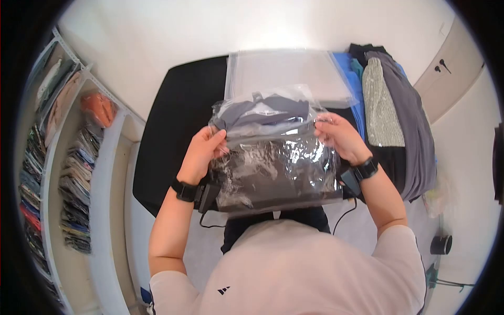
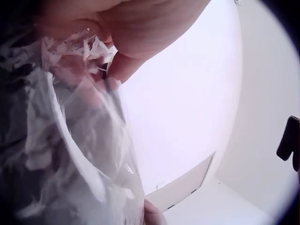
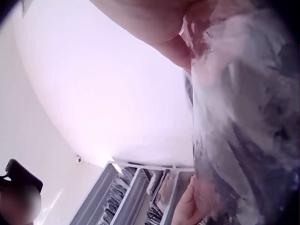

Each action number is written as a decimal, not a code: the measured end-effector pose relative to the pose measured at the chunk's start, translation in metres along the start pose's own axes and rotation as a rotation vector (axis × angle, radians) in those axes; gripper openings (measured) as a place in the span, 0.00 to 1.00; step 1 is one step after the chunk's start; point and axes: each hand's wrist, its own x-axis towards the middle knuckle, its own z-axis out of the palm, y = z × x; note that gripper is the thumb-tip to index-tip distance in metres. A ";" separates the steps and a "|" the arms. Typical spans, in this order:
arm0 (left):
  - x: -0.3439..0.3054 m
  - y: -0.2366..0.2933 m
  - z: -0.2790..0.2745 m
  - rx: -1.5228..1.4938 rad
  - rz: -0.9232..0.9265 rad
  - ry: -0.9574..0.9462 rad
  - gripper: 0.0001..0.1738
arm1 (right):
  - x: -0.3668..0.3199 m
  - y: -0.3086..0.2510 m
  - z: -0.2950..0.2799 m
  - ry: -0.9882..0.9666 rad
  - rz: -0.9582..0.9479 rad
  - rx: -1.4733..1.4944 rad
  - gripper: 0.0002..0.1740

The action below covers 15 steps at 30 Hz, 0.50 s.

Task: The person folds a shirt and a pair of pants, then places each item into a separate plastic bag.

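A clear plastic bag (image 1: 273,163) with dark grey folded fabric inside is held up in front of the torso, over the table's near edge. My left hand (image 1: 203,149) pinches its left side near the upper part, and my right hand (image 1: 341,137) pinches the right side at about the same height. Bluish-grey fabric (image 1: 268,109) shows through the plastic above the hands. In the left wrist view the crumpled plastic (image 2: 89,154) hangs below the left hand (image 2: 126,28). The right wrist view shows the plastic (image 3: 239,117) beside the right hand (image 3: 154,23).
A black table (image 1: 178,105) carries a stack of clear bags (image 1: 283,73) at the back. Folded garments (image 1: 407,121) in grey, blue and black lie at its right. Shelves (image 1: 100,157) with bagged clothes stand at the left. A black cylinder (image 1: 441,244) is at the lower right.
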 end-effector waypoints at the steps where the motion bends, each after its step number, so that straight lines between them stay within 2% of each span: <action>1: -0.013 -0.007 0.003 0.073 -0.104 -0.019 0.11 | -0.012 0.011 -0.004 0.006 0.102 -0.019 0.10; 2: -0.025 -0.014 0.003 0.126 -0.180 -0.023 0.17 | -0.023 0.026 -0.008 -0.004 0.165 0.017 0.12; 5: -0.061 -0.025 -0.011 0.033 -0.235 0.035 0.23 | -0.060 0.046 -0.018 -0.027 0.263 0.102 0.14; 7: -0.070 -0.033 -0.028 0.087 -0.236 0.035 0.22 | -0.069 0.055 -0.036 -0.045 0.296 0.147 0.16; 9: -0.075 -0.043 -0.035 0.761 0.428 0.127 0.23 | -0.068 0.065 -0.046 0.016 -0.181 -0.186 0.21; 10: -0.076 -0.042 -0.034 0.842 0.513 0.091 0.30 | -0.070 0.062 -0.044 0.076 -0.255 -0.372 0.29; 11: -0.076 -0.041 -0.031 0.845 0.508 0.090 0.30 | -0.070 0.058 -0.039 0.075 -0.251 -0.368 0.29; 13: -0.073 -0.037 -0.024 1.143 0.740 -0.058 0.31 | -0.068 0.046 -0.025 0.069 -0.661 -1.097 0.38; 15: -0.064 -0.043 -0.024 1.110 0.777 -0.118 0.30 | -0.062 0.047 -0.024 0.025 -0.693 -1.166 0.40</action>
